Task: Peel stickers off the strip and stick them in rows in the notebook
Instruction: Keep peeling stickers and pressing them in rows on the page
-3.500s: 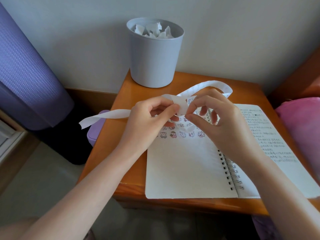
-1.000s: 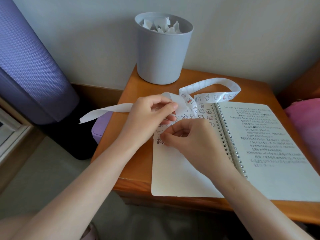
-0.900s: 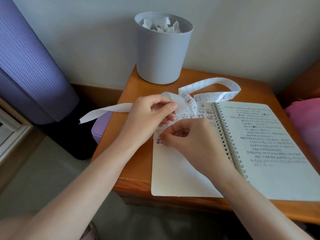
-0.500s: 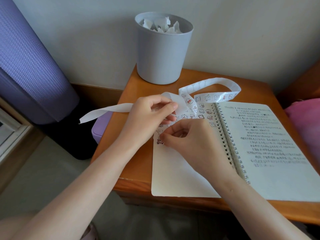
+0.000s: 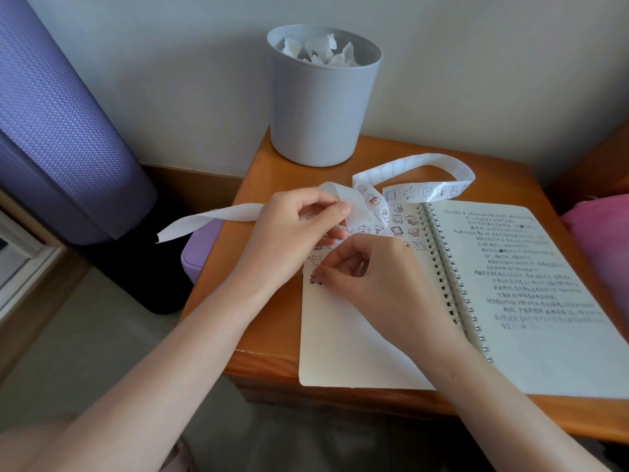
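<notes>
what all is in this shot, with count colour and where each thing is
notebook: 1, white pages, spiral-bound, open on the table
sticker strip: 1, white, looped behind the notebook, tail hanging off the table's left
stickers: several, rows at the top of the left page
bin: 1, grey, back of the table
crumpled paper: several pieces, white, in the bin
table: 1, orange-brown wood, centre
rolled mat: 1, purple, left
box: 1, lilac, beside the table's left edge
fabric: 1, pink, right edge
left hand: 1, bare, pinches the sticker strip
right hand: 1, bare, index fingertip on the lowest of the stickers
</notes>
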A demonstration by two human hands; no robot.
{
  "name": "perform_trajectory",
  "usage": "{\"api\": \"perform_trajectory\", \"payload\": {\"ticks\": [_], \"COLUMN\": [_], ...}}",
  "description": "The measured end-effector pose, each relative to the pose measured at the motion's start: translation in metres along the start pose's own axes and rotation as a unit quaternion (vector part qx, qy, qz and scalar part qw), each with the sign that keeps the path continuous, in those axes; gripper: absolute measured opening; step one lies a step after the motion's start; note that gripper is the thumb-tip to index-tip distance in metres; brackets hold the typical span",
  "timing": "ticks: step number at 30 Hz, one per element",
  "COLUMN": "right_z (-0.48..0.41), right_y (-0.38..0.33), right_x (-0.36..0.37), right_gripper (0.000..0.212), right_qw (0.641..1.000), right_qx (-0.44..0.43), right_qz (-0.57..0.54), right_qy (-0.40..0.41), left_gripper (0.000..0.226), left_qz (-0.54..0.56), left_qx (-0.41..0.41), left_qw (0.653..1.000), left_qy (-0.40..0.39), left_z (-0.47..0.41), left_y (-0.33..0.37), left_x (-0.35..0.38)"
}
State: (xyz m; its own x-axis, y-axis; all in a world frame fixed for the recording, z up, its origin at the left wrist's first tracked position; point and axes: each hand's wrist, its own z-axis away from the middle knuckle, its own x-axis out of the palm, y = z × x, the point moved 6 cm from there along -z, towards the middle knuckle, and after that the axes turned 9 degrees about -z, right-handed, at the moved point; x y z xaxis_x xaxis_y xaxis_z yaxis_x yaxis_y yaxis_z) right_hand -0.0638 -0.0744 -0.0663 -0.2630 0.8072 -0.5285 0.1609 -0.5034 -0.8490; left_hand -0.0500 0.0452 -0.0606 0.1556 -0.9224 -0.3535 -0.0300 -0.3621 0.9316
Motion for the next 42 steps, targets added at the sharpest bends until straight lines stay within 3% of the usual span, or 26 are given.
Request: {"api": "perform_trajectory", "payload": {"ticks": [4, 8, 17, 21, 26, 34, 42], "right_z": [-0.003, -0.004, 0.0, -0.001, -0.006, -0.007, -0.007], "right_y": [0.003, 0.006, -0.002, -0.002, -0.01, -0.012, -0.011], "right_x": [-0.004, -0.007, -0.001, -0.009, -0.046, -0.051, -0.048], "right_gripper": [0.018, 0.013, 0.01, 0.011, 0.006, 0.014, 0.012], "right_qw": [1.0, 0.999, 0.997, 0.998, 0.984, 0.975, 0.969], "right_qx": [0.004, 0.008, -0.037, -0.039, -0.068, -0.11, -0.111], "right_qz": [-0.01, -0.04, 0.063, -0.032, -0.124, -0.13, -0.181], "right_qy": [0.0, 0.009, 0.038, 0.036, 0.106, 0.145, 0.124], "left_gripper": [0.015, 0.015, 0.013, 0.014, 0.015, 0.011, 0.011], "left_qz": [-0.033, -0.031, -0.03, -0.019, -0.029, -0.016, -0.014], "left_qx": [0.017, 0.014, 0.012, 0.022, 0.053, 0.073, 0.079], "left_qw": [0.999, 0.999, 0.999, 1.0, 0.998, 0.997, 0.996], "left_qy": [0.006, 0.003, 0.008, 0.007, 0.021, 0.036, 0.031], "left_z": [0.001, 0.001, 0.001, 0.0, 0.001, 0.006, 0.006], "left_y": [0.003, 0.003, 0.003, 0.005, 0.011, 0.021, 0.02], "left_x": [-0.001, -0.001, -0.002, -0.002, -0.004, -0.007, -0.006]}}
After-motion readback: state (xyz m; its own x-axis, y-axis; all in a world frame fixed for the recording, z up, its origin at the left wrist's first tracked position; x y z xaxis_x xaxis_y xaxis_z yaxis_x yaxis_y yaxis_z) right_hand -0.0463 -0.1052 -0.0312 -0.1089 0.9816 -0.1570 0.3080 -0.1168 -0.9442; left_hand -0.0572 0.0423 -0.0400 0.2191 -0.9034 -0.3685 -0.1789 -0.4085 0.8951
